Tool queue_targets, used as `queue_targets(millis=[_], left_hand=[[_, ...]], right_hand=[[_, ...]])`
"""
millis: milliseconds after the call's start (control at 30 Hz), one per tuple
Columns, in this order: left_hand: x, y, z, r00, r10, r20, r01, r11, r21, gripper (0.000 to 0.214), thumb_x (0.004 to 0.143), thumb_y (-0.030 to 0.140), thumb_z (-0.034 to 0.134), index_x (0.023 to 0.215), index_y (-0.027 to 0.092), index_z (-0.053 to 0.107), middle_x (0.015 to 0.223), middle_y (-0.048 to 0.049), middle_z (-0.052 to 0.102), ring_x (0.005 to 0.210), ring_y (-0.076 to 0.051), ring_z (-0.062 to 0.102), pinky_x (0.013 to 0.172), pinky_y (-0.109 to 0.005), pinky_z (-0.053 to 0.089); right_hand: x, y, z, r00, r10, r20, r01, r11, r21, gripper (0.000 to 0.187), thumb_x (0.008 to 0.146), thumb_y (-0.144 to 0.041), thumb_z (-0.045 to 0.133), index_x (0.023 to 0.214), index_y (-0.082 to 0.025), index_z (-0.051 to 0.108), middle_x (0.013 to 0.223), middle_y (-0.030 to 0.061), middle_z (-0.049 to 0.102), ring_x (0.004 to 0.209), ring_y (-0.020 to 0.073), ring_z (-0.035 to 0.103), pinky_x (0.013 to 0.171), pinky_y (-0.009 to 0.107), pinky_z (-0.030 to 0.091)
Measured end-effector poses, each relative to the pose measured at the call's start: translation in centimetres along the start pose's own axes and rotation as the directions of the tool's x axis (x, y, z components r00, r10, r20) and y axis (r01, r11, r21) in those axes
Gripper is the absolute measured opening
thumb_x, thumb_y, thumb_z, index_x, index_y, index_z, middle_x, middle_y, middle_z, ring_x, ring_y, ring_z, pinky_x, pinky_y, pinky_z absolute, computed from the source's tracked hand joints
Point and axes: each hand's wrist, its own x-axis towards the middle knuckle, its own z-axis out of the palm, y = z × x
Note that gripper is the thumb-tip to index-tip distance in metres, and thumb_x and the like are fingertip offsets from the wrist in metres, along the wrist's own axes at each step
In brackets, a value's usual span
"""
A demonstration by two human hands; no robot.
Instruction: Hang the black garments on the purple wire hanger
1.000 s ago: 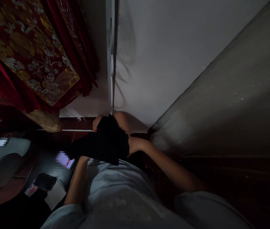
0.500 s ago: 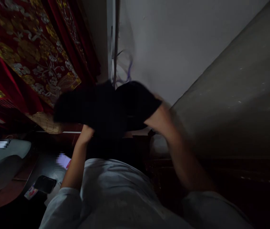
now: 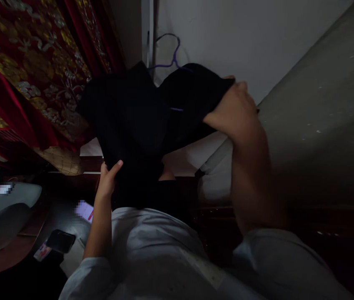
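the garment [image 3: 133, 112] partly covers the hanger [image 3: 174, 61], not yet released: left hand [image 3: 109, 177] pinches its near left edge, right hand [image 3: 237, 106] grasps its right end.

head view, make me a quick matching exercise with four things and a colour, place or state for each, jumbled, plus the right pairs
Things
1. hanger
2. garment
3. hanging cloth
4. left hand

Descriptions
A. red, with gold and silver patterns
B. thumb resting on item 2
C. purple, curved at the top
D. black, partly covering item 1

Right pairs
1-C
2-D
3-A
4-B
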Motion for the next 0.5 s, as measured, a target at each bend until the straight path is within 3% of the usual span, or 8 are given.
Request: queue_targets(millis=[133,267,367,500], left_hand=[[-0.1,0.5,0.3,0.994,0.03,0.108,-0.033,0.999,0.03,0.056,0.065,0.044,0.093,0.107,0.014,0.071,0.108,-0.0105,0.075,0.103,-0.029,0.072,0.09,-0.035,0.059],[-0.6,0.2,1.2,0.996,0.057,0.072,-0.058,0.998,0.022,0.053,0.07,0.039,0.09,0.113,0.016,0.07,0.116,-0.0098,0.073,0.112,-0.03,0.069,0.096,-0.035,0.057],[-1.0,-0.9,1.1,0.999,0.021,0.038,-0.025,0.996,0.084,0.045,0.068,0.032,0.085,0.106,0.016,0.069,0.108,-0.0075,0.074,0.106,-0.029,0.069,0.093,-0.035,0.056],[-1.5,-2.8,-0.2,0.995,-0.085,-0.057,0.09,0.992,0.09,0.034,0.061,0.029,0.075,0.091,0.017,0.066,0.088,-0.0034,0.071,0.086,-0.025,0.068,0.079,-0.032,0.056]], right_hand=[[1.4,0.5,-0.8,0.997,-0.037,-0.066,0.041,0.997,0.066,0.061,0.09,-0.047,0.069,0.139,-0.02,0.045,0.123,0.0181,0.051,0.124,0.0394,0.051,0.103,0.061,0.047],[2.0,-2.0,-0.7,0.997,-0.069,0.022,0.067,0.996,0.063,0.066,0.089,-0.042,0.07,0.143,-0.015,0.042,0.128,0.0191,0.046,0.126,0.0411,0.051,0.103,0.064,0.046],[0.1,-2.8,0.4,0.996,-0.08,0.034,0.075,0.988,0.136,0.077,0.083,-0.037,0.077,0.146,-0.015,0.039,0.134,0.0198,0.04,0.13,0.0415,0.05,0.109,0.062,0.043],[-3.6,-1.8,2.8,0.979,-0.174,-0.103,0.197,0.937,0.289,0.104,0.068,-0.035,0.088,0.153,-0.025,0.027,0.151,0.0178,0.028,0.144,0.0424,0.038,0.117,0.063,0.039]])
